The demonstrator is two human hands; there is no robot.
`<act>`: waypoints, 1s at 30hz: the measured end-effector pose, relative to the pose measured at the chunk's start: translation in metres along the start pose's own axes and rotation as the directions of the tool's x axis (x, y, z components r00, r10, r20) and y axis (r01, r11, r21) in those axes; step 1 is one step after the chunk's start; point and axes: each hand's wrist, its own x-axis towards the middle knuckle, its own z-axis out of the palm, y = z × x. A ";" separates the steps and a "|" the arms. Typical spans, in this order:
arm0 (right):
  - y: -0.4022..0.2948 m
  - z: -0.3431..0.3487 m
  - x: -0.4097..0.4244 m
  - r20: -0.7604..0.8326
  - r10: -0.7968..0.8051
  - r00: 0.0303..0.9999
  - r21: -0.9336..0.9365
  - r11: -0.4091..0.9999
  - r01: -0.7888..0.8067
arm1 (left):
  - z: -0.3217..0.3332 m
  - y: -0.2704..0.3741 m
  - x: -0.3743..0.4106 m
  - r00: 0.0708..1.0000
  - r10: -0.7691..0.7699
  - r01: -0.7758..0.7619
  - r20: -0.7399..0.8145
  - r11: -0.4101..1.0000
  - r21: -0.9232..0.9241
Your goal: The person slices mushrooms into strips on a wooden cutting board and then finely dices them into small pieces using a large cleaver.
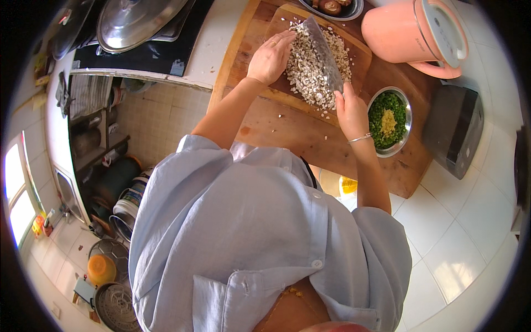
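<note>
My right hand grips the handle of a cleaver, whose wide metal blade slants up and left across a heap of finely chopped pale food, perhaps mushroom. Flat beside the upper left of the heap lies my left hand, fingers extended towards the blade's far end; it holds nothing. The heap rests on a wooden cutting board, with bits scattered around it. Near my right wrist stands a metal bowl of chopped greens with a yellow minced heap in the middle.
A bowl of whole mushrooms sits beyond the board. At the right are a pink electric appliance with a handle and a dark box-shaped object. A lidded pan stands on the black stove at upper left.
</note>
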 end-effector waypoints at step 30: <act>0.033 -0.018 -0.002 -0.146 0.089 0.985 -0.082 0.991 -0.102 | 0.007 0.029 0.045 0.920 0.286 -0.284 0.266 0.958 -0.050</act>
